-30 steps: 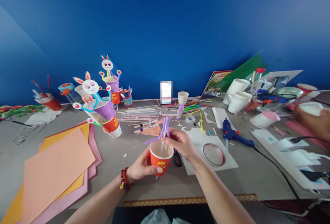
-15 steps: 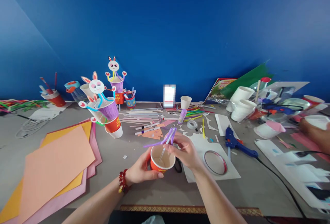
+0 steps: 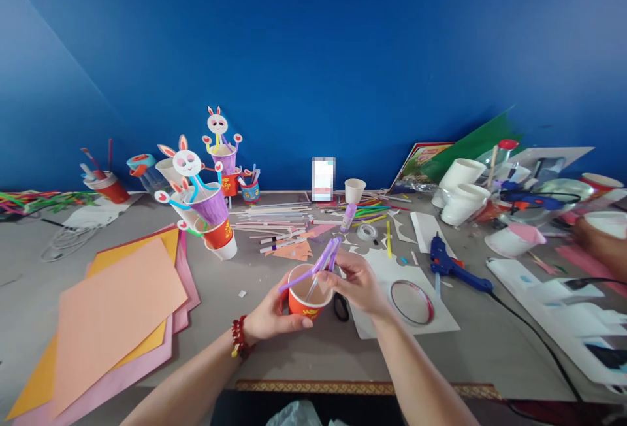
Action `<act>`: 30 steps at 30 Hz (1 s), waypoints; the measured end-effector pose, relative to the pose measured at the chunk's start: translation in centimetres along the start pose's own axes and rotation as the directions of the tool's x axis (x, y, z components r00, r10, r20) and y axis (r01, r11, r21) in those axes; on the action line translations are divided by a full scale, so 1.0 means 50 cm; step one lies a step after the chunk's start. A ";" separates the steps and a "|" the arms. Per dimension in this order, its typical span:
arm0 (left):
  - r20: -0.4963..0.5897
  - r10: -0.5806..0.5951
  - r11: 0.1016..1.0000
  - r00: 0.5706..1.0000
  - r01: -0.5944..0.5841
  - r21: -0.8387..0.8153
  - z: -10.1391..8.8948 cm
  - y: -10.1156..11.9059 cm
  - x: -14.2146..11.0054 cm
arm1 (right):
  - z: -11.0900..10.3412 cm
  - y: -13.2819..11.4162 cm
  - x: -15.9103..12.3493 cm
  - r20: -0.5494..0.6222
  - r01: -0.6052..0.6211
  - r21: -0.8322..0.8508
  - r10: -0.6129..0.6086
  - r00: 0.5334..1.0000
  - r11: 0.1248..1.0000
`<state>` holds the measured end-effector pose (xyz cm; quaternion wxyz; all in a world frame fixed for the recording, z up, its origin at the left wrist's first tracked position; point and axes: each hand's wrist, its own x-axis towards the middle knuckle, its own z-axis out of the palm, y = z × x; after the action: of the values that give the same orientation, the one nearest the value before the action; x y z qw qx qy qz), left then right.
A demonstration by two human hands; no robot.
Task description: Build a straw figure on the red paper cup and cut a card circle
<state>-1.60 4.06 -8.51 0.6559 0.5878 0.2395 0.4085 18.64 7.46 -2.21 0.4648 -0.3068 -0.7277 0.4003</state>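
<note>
My left hand [image 3: 274,313] is wrapped round a red paper cup [image 3: 306,311] with yellow lettering and holds it just above the table. Between the thumb and fingers of my right hand [image 3: 353,282] is a white stick with purple pipe cleaners [image 3: 327,257] bent at its top. The stick's lower end reaches into the cup; whether it touches the bottom I cannot tell. One purple strand stretches left across the cup's rim. Black scissor handles [image 3: 341,307] show beside the cup, partly hidden. A white paper sheet [image 3: 372,321] lies under my right wrist.
Rabbit figures made of cups [image 3: 213,204] stand at left, behind stacked coloured paper [image 3: 117,321]. A blue glue gun [image 3: 455,272], a tape roll [image 3: 411,302] and a white power strip [image 3: 543,328] lie at right. Another person's hand [image 3: 600,243] is at the far right edge.
The cup has tilted so more of its printed front shows, and the purple strand now crosses its rim. Both hands keep their hold. The view has shifted slightly.
</note>
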 end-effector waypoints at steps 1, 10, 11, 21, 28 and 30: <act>0.002 -0.005 1.000 1.000 0.005 -0.008 0.001 0.001 0.000 | 0.000 0.001 0.000 0.007 -0.028 0.013 0.028 1.000 1.000; -0.054 0.059 0.997 0.997 -0.057 0.050 -0.005 -0.009 -0.008 | -0.006 -0.005 0.000 0.040 -0.101 0.055 0.099 0.994 0.993; -0.062 0.074 0.996 0.995 -0.071 0.059 -0.004 -0.009 -0.008 | -0.003 -0.007 0.001 0.033 -0.092 0.044 0.091 0.995 0.995; -0.235 0.195 0.975 0.952 -0.161 0.156 0.005 -0.013 0.005 | 0.020 -0.012 0.005 -0.025 -0.040 -0.024 0.039 0.999 0.999; -0.312 0.169 0.982 0.935 -0.134 0.131 0.008 -0.004 -0.001 | 0.013 -0.005 0.002 0.002 -0.018 0.051 0.018 1.000 0.999; -0.302 0.166 0.983 0.939 -0.132 0.130 0.010 -0.003 0.000 | 0.015 -0.006 0.001 0.015 -0.011 0.035 0.010 1.000 0.999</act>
<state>-1.17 3.78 -8.54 0.5443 0.5669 0.3163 0.5313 17.93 7.15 -2.10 0.4626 -0.2995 -0.7224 0.4177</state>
